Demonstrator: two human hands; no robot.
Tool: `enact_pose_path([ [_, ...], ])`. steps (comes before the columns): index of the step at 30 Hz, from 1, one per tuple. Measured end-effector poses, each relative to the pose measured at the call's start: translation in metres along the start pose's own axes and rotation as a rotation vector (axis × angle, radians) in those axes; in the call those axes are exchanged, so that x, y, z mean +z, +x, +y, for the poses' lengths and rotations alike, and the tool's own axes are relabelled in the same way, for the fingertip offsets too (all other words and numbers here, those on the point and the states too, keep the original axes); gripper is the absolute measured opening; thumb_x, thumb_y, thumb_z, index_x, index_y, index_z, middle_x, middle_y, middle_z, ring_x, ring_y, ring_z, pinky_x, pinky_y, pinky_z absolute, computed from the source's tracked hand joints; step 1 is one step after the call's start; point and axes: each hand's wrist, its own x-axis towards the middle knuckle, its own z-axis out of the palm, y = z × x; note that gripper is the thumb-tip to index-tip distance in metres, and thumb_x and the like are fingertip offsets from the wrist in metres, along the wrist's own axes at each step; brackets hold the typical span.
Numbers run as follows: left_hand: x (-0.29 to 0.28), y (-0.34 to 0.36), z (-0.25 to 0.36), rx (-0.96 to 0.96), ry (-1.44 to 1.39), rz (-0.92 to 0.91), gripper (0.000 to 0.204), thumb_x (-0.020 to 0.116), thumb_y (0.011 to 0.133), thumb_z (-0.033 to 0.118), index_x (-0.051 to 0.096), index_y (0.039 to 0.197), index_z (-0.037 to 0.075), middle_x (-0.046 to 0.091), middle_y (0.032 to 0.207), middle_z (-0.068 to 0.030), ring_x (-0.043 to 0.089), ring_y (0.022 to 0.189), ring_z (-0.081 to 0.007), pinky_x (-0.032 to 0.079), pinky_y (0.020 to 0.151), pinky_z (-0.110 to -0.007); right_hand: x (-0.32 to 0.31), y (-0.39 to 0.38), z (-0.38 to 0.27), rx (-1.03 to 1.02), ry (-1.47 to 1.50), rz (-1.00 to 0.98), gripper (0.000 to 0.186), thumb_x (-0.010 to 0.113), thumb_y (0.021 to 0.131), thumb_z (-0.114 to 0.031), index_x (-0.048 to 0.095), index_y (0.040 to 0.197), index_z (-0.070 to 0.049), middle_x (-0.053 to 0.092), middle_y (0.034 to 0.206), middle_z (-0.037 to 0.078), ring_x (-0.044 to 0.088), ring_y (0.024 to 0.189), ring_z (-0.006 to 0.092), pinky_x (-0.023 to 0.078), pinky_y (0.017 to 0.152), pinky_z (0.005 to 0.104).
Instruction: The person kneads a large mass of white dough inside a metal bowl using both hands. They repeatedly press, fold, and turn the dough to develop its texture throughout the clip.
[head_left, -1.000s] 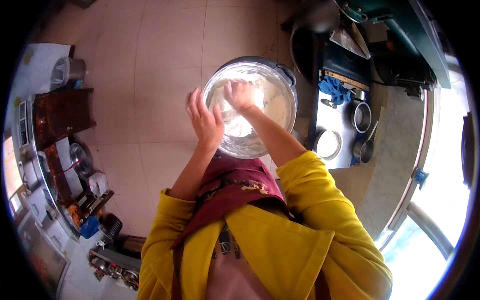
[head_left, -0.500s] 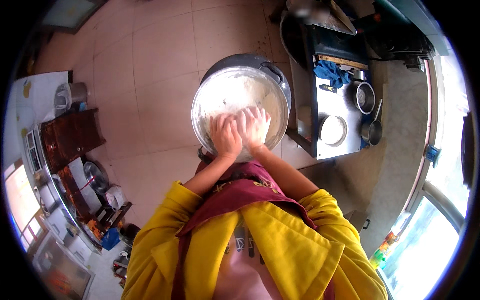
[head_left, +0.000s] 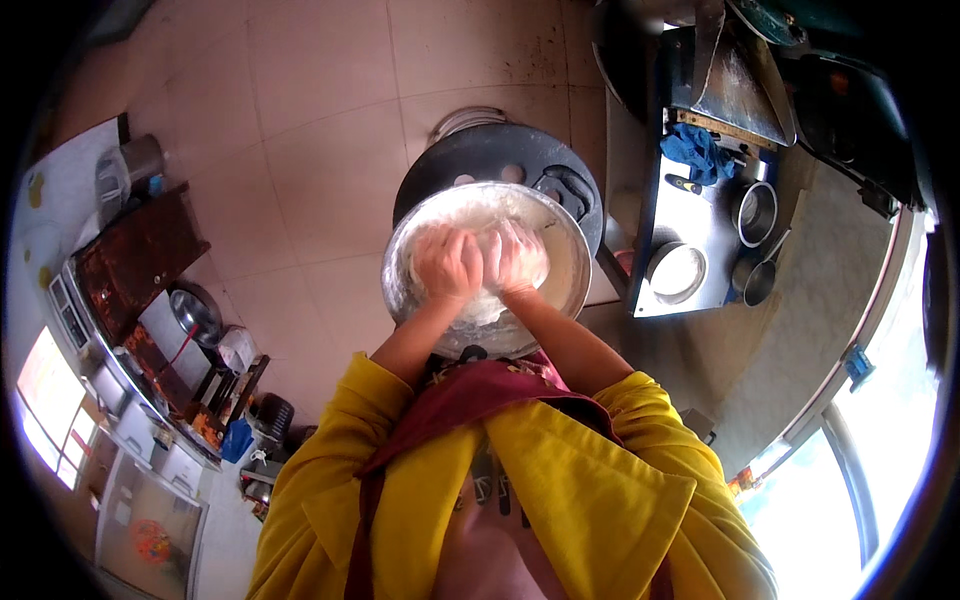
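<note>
While resting left hand [head_left: 447, 264] and right hand [head_left: 516, 260] side by side on the pale floury mass [head_left: 480, 308] inside the round metal bowl [head_left: 568, 270], bending fingers [head_left: 452, 240] inward, bunched close together; cannot tell whether gripping the mass or only pressing on it. Working just in front of the maroon apron [head_left: 470, 405]. Also showing, off to the right on the counter [head_left: 692, 222]: blue cloth [head_left: 695, 152] and round pan [head_left: 677, 273].

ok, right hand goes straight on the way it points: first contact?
Probably the floury mix the right hand is pressed against, then the far side of the bowl. Depth under the fingers is unclear.
</note>
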Motion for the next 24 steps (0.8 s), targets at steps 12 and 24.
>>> enact_pose_path([
  [12,0.022,0.03,-0.015,0.052,0.048,0.055,0.024,0.052,0.086,0.021,0.059,0.068,0.006,0.062,0.07,-0.0126,0.06,0.069,-0.0347,0.046,0.063,-0.046,-0.006,0.033,0.0,0.173,-0.111,-0.087,0.03,0.048,0.088,-0.03,0.072,0.082,-0.011,0.068,0.071,0.018,0.067,0.061,0.0344,0.054,0.059,0.0447],
  [24,-0.062,0.014,0.038,-0.378,0.125,-0.379,0.045,0.046,0.094,0.04,0.071,0.085,0.004,0.069,0.08,-0.0197,0.066,0.079,-0.04,0.051,0.075,-0.049,-0.05,0.013,-0.035,-0.25,-0.255,-0.453,0.033,0.055,0.089,-0.036,0.068,0.09,-0.006,0.069,0.097,0.017,0.068,0.078,0.041,0.055,0.072,0.0468],
])
